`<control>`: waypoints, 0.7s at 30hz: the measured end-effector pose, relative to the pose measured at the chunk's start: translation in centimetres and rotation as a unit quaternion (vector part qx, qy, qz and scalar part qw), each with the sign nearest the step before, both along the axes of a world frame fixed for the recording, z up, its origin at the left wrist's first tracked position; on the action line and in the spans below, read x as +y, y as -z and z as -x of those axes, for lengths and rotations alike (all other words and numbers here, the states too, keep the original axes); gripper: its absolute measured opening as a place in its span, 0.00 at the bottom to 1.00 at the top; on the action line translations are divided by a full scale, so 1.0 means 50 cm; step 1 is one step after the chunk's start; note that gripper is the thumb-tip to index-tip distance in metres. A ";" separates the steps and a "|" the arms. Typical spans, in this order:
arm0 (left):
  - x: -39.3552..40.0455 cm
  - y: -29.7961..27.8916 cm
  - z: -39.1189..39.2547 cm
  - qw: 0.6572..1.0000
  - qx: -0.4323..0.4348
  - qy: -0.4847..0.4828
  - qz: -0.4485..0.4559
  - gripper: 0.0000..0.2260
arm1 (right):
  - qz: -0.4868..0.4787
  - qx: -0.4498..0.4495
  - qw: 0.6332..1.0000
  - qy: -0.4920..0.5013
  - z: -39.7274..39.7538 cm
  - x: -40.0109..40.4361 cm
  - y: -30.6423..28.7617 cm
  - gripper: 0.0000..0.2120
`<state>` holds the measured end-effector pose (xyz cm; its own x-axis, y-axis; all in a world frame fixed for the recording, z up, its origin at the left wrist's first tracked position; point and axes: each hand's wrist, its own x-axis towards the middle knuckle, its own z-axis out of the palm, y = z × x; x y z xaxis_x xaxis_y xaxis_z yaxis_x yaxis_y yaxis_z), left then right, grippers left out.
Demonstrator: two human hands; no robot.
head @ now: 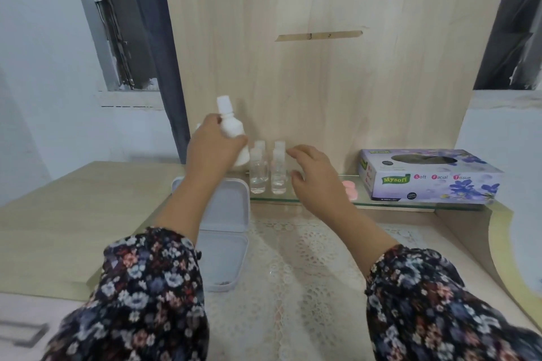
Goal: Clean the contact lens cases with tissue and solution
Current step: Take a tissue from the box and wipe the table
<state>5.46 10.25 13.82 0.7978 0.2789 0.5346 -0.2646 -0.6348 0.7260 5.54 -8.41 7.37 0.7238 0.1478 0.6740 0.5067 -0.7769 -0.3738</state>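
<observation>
The left hand [215, 145] is wrapped around a smooth white bottle [231, 129] with a small round cap, tilted, just above the glass shelf [322, 201]. The right hand [315, 174] holds nothing — its fingers are loose, beside two little clear bottles [268, 168] on that shelf. A pink round lens case [350, 189] sits on the glass near a purple flowery tissue box [428, 176]. A white case [224, 231] with rounded corners lies open on a lacy cloth [308, 272] over the pale wood table [73, 199] — a tall wood board [322, 82] stands behind.
</observation>
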 end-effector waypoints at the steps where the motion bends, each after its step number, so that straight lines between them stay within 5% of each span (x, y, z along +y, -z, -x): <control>1: 0.008 -0.006 -0.012 1.000 0.008 -0.016 -0.013 0.20 | 0.015 -0.003 1.000 0.005 -0.006 0.003 -0.003 0.22; 11: 0.011 0.032 -0.072 0.979 0.135 -0.039 -0.149 0.14 | 0.079 -0.065 0.995 0.022 -0.031 0.023 0.006 0.22; 21: -0.001 0.045 -0.083 0.961 0.174 -0.037 -0.212 0.13 | 0.086 -0.082 0.992 0.036 -0.034 0.029 0.009 0.21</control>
